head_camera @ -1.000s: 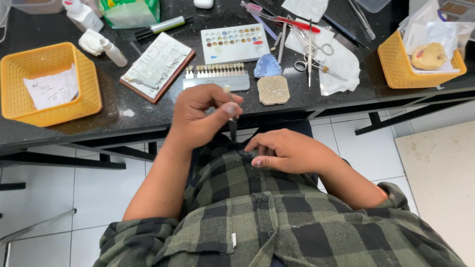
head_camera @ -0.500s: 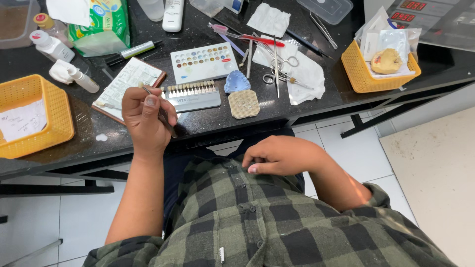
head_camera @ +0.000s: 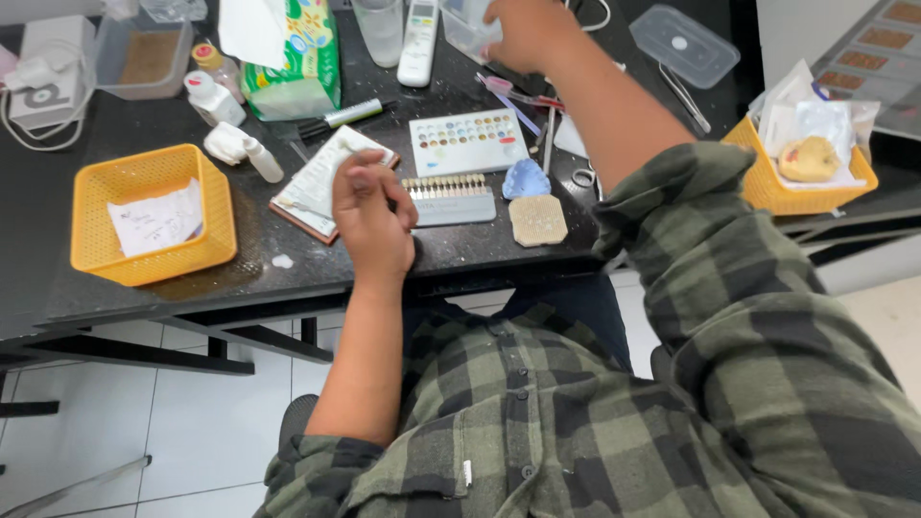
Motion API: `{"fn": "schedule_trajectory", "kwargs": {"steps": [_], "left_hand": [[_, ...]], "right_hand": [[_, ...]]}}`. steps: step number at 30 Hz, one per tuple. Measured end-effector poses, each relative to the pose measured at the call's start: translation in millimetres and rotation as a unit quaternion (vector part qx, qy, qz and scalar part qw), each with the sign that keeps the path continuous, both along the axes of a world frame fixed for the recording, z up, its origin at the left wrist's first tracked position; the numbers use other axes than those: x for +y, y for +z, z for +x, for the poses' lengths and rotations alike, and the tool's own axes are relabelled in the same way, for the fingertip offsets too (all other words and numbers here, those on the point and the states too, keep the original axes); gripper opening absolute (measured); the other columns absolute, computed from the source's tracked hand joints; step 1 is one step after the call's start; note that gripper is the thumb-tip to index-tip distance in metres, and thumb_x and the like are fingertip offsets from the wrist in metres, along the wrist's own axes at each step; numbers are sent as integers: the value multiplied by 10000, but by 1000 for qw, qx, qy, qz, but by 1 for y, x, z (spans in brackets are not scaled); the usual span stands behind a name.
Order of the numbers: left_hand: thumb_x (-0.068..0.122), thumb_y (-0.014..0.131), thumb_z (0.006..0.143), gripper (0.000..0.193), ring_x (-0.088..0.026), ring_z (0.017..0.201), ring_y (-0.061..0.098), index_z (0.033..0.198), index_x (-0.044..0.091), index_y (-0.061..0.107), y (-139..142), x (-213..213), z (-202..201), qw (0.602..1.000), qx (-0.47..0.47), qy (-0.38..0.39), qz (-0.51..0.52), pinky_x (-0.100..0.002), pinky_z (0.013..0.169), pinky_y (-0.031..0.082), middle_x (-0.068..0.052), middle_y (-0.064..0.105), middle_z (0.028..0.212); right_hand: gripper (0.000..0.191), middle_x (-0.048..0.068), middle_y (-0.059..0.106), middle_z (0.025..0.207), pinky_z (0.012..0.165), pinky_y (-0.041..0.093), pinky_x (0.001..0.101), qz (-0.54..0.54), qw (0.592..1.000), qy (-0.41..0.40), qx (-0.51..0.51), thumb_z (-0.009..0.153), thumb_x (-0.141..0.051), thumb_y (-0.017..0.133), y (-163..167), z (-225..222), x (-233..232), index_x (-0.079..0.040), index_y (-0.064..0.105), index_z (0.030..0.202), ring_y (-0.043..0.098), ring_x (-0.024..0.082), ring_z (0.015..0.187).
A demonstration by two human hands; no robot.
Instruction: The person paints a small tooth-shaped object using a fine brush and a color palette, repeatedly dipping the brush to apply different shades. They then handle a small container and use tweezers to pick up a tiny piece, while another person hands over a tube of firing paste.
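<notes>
A thin tool (head_camera: 357, 178) is pinched in the left hand (head_camera: 372, 223) at the bench (head_camera: 288, 278) edge; a clear cup (head_camera: 470, 31) is gripped by the right hand (head_camera: 523, 34) farther back.

Just one camera here, strapped to the person's head, looking steeply down past their chest at the dark bench (head_camera: 480, 251) and the tiled floor below. It's pretty close in; the bench's far edge is cut off, I think.

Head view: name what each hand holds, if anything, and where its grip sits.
The left hand pinches a thin tool near its tip. The right hand closes on a clear plastic container, gripping its side.
</notes>
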State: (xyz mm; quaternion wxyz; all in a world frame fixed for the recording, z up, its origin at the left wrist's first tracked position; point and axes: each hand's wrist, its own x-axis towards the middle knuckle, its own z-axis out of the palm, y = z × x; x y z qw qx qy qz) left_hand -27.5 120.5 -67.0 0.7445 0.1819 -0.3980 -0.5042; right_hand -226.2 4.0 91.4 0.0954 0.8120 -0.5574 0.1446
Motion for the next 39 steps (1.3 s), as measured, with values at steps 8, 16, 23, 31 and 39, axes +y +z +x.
{"fn": "schedule_trajectory", "kwargs": {"steps": [8,16,23,31,39], "left_hand": [[462,511,1099,484,-51,650,463,1062,0,649,-11,-6,18,984,-72,-159,-41,-222,571,399,-36,620,887],[491,660,971,536,-33,605,458,1158,-11,643,12,15,25,975,-196,-79,68,-213,523,389,-23,662,917],[566,661,1058,758,-133,1119,652,1486,-46,528,19,50,-6,916,-244,-316,-24,-292,1000,558,-98,677,1254],[734,615,953,916,-143,984,693,1470,-21,581,17,59,-40,917,-289,-276,-5,-293,898,580,-101,731,1050],[843,590,923,962,-164,1090,739,1394,6,624,13,41,-48,904,-307,-289,-68,-319,991,606,-104,729,1276]], "right_hand": [[205,174,729,881,694,545,507,-78,995,17,-51,906,-247,761,-18,20,-4,-131,748,1074,696,393,809],[160,85,710,782,612,510,406,-17,999,35,-33,997,-295,749,-18,-7,168,-143,751,1049,678,299,706],[198,37,582,592,495,437,405,47,995,87,-19,789,-106,782,-33,-20,265,-133,733,980,601,252,551],[431,22,538,527,444,395,400,97,987,116,-47,810,-233,805,-30,-65,284,-90,726,1209,539,225,470],[247,50,689,733,500,434,303,112,975,113,-154,853,-62,788,-10,-105,272,-50,739,1095,626,157,583]]}}
